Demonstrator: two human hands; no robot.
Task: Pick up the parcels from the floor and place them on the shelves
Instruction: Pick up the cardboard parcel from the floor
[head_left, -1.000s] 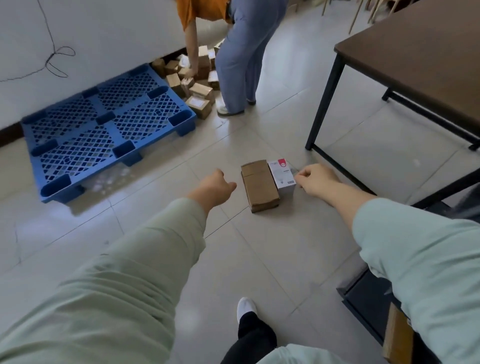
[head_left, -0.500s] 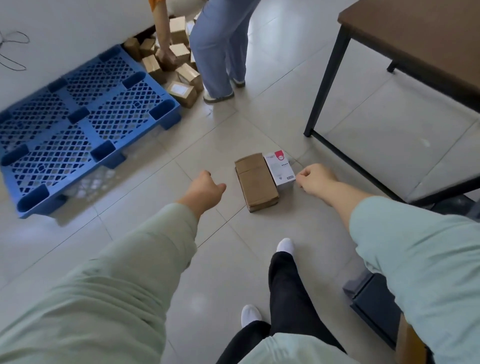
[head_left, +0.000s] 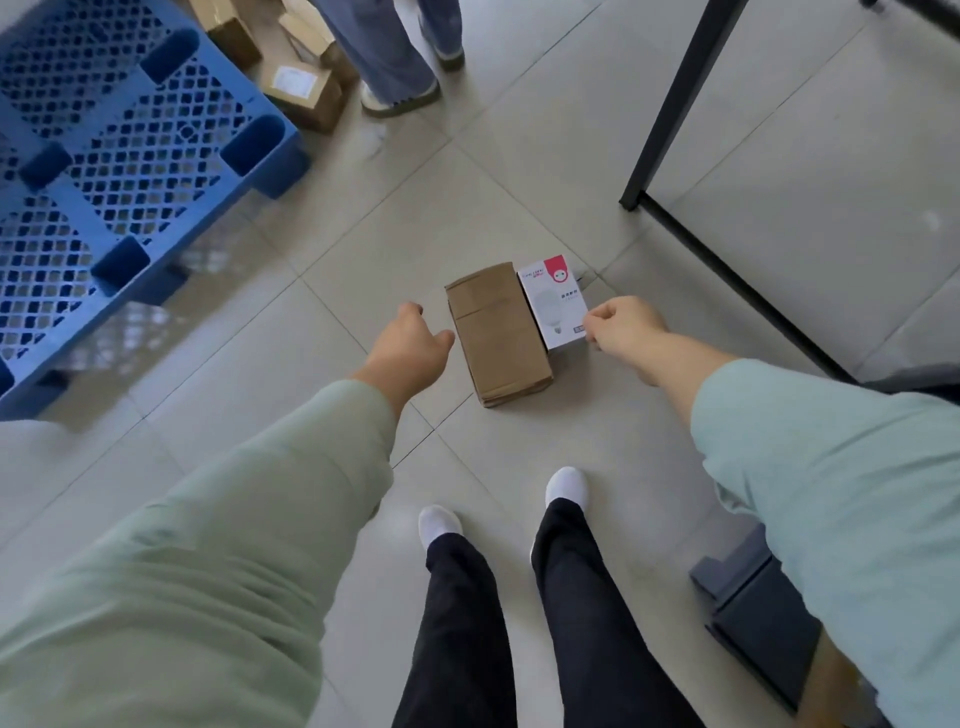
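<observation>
Both hands have closed in: the left hand (head_left: 410, 343), fingers loosely curled and empty, nears the plain brown cardboard parcel (head_left: 497, 335) on the floor; the right hand (head_left: 621, 325) pinches the adjoining white-and-red carton (head_left: 556, 304), fingertips hidden.

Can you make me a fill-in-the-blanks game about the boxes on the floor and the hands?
1. The brown box lies on the ____.
2. The white box sits beside the brown box, on the side of the ____ hand.
3. The left hand is ____ the brown box, not holding it.
4. The pallet is ____.

Missing words: floor; right; beside; blue
</observation>
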